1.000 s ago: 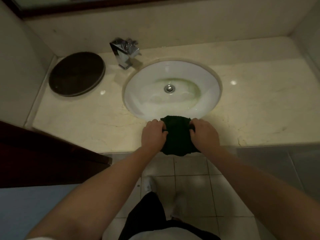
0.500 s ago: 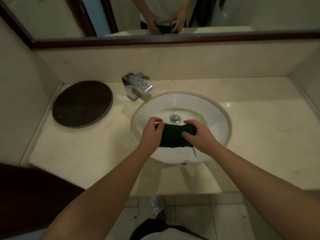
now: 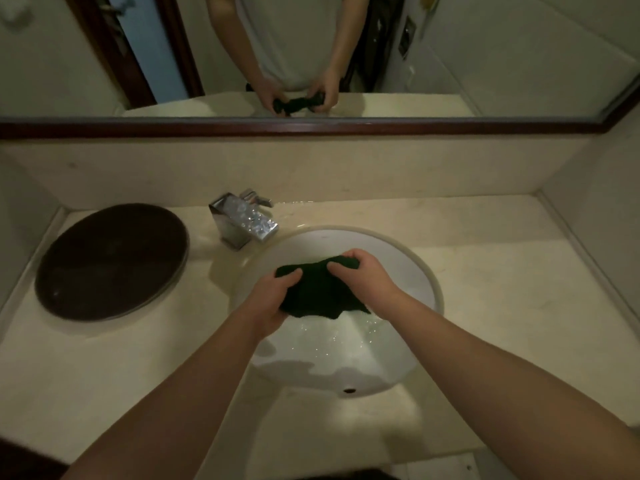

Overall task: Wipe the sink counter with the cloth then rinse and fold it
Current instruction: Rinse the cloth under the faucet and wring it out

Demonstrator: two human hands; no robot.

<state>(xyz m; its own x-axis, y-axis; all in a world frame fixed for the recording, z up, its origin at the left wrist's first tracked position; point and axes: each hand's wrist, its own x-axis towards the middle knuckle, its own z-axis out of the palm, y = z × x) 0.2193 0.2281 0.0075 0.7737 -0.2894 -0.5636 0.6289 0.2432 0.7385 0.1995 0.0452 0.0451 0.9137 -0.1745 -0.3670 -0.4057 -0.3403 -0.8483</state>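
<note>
We held the dark cloth (image 3: 320,289) bunched over the sink (image 3: 408,268) at frame centre, left hand (image 3: 273,299) and right hand (image 3: 360,275) each curled tight around an end. It looked soft, wet and limp, so gripping the ends suited wringing.

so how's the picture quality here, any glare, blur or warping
Head view: dim, yellowish light; the wide-angle lens splays the counter sides outward. Head view also has sharp glints on the faucet and wet basin; the cloth reads as a near-black shape, folds barely visible.
</note>
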